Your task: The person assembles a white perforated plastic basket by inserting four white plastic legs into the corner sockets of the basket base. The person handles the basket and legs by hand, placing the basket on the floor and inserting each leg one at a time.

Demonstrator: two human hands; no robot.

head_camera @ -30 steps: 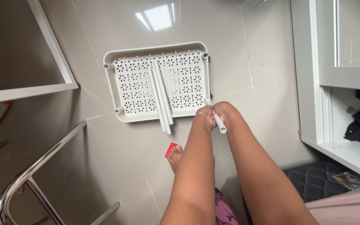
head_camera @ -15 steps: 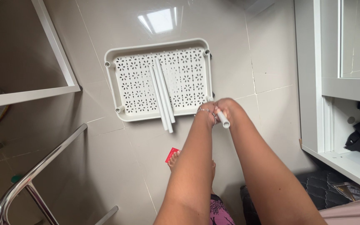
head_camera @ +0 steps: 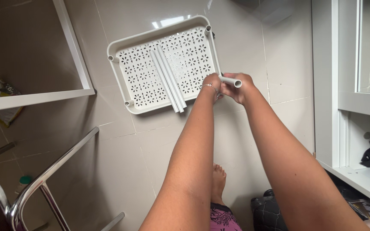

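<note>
So both hands meet right at the near-right corner of the white perforated tray lying flat on the tiled floor. The right hand has its fingers wrapped shut around a short white tube — the open end points out to the right and slightly toward the camera, so its long axis runs roughly left-right and tilted up, not flat on the floor. The lower end of the tube disappears between the two hands, right about where the tray's corner socket would be, though I can't actually see that socket from here.

The left hand is pressed up against the same spot, fingers curled closed on the lower part of the tube or the tray rim — can't tell which. There's a thin bracelet on that wrist.

The right hand is the one with the clear grip on the tube. Three more long white tubes lie side by side in the middle of the tray, running diagonally, just left of the hands and untouched.
</note>
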